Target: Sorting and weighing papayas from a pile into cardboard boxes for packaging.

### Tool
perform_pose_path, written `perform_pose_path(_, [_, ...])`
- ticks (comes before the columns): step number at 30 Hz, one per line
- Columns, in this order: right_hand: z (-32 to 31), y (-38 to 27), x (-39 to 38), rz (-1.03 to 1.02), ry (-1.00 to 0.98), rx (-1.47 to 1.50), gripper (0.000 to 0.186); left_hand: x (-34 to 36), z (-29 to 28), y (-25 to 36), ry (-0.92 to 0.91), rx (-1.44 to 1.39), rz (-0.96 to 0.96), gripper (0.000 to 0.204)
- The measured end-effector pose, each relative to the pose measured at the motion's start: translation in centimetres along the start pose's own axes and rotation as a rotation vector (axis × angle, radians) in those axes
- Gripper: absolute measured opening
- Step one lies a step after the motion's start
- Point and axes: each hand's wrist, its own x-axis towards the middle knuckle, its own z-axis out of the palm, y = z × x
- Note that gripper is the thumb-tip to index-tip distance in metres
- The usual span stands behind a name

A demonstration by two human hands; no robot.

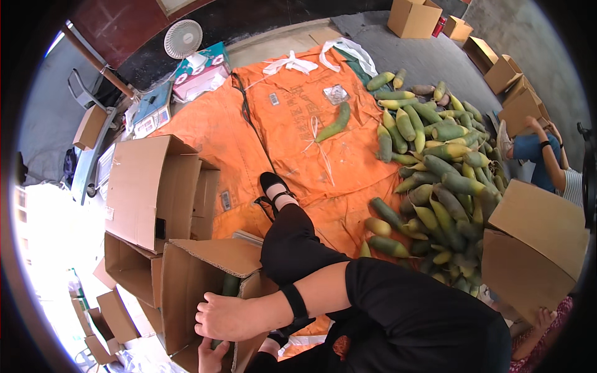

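Note:
An open cardboard box [178,286] stands at my lower left, with a green radish [229,286] inside. My right hand [217,316] reaches across over the box, fingers curled down around something I cannot make out. My left hand [211,355] is below it at the box's lower edge, thumb and finger bent around something mostly hidden. A large pile of green radishes [438,174] lies to my right on an orange tarp [267,124], where a lone radish [333,122] also lies. My foot [278,193] in a black shoe rests on the tarp.
Cardboard boxes [130,186] are stacked at left. A fan [183,38] and scale [152,121] stand at back left, more boxes [502,73] along the right wall. A co-worker [547,155] sits at right; below, another person's hand [544,317] holds a box [535,242].

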Motion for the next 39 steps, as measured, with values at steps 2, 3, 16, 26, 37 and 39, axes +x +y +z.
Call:
perform_pose_path(2, [-0.2, -0.1, 0.0, -0.007, 0.002, -0.005, 0.021, -0.5, 0.8, 1.0, -0.165, 0.137, 0.193, 0.036])
perform_pose_path(3, [-0.4, -0.1, 0.1, 0.001, 0.006, 0.000, 0.021, 0.1, 0.3, -0.2, -0.172, 0.138, 0.156, 0.035])
perform_pose_path(16, [-0.1, -0.1, -0.2, -0.002, 0.022, 0.064, 0.016, -5.3, 3.2, -1.2, 0.303, 0.030, 0.302, 0.034])
perform_pose_path(26, [-0.8, -0.2, -0.2, -0.015, 0.046, 0.138, 0.015, -8.3, 7.3, -0.5, 0.664, 0.132, 0.258, 0.031])
perform_pose_path(37, [-8.9, 11.6, -13.2, 0.459, 0.534, 0.267, 0.016, -8.0, 8.3, -0.8, 0.732, 0.315, 0.444, 0.027])
perform_pose_path(39, [-8.6, 14.5, -18.9, 0.773, 0.447, 0.119, 0.011, -7.9, 7.9, -1.2, 0.733, 0.248, 0.416, 0.026])
